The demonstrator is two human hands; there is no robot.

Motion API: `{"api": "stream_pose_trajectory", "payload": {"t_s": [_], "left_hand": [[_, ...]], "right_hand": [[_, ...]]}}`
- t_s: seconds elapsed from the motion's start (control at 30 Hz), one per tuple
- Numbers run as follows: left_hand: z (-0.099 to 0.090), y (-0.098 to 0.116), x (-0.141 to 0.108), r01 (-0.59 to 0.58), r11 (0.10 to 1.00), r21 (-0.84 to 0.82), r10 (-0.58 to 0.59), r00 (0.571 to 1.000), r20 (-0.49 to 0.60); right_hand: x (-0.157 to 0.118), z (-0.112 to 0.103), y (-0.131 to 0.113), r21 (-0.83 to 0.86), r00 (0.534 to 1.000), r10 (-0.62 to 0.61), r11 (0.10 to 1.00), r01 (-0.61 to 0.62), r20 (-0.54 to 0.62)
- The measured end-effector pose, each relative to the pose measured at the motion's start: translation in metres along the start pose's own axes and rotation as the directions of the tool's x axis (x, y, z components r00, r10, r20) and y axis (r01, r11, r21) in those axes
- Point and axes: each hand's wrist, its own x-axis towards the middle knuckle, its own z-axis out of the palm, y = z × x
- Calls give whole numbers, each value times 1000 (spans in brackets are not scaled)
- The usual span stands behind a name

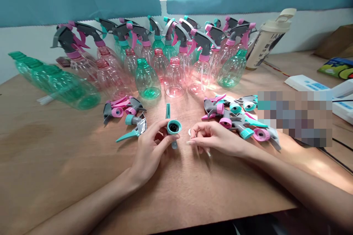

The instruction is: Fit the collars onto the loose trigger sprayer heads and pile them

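My left hand point(150, 148) is closed around a trigger sprayer head point(174, 127) with a teal collar. The collar's open end faces me and shows a dark inside. To its right, my right hand point(215, 137) pinches a small white round piece point(189, 132), mostly hidden by the fingers; a thin pale end sticks out below the palm. The two hands are apart. Beside my left hand lies a grey sprayer head with a teal collar point(129, 119). Loose pink and teal sprayer heads point(225, 122) lie just past my right hand.
Clear green and pink bottles stand behind, several topped with sprayers point(204, 45), others open-necked, like one green bottle point(147, 78). Green bottles point(63, 80) lean at the left. A cream tumbler point(266, 42), a white power strip point(309, 84) and cables are at the right.
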Motion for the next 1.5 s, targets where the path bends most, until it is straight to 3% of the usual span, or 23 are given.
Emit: {"api": "stream_pose_trajectory", "payload": {"t_s": [0.37, 0.6, 0.8, 0.9, 1.0, 1.2, 1.5], "left_hand": [[-1, -1, 0, 22, 999, -26, -21, 1000, 7], [0, -1, 0, 0, 1000, -13, 0, 1000, 4], [0, 2, 0, -4, 1000, 2, 4, 1000, -8], [0, 1, 0, -16, 1000, 4, 16, 1000, -13], [-1, -1, 0, -33, 999, 1, 33, 999, -7], [0, -3, -1, -26, 1000, 4, 26, 1000, -1], [0, -1, -1, -28, 1000, -2, 28, 1000, 8]], "right_hand": [[-2, -2, -10, 1, 988, -56, 998, 57, -142], [-1, 1, -2, -263, 963, -166, 959, 107, -213], [-2, -8, 0, -640, 882, -429, 737, 217, -195], [-2, -11, -3, -761, 892, -446, 602, 243, -68], [-2, -12, -1, -805, 906, -423, 533, 261, 13], [1, -14, 5, -735, 910, -409, 636, 236, -62], [4, -12, -4, -657, 964, -215, 752, 62, -155]]}}
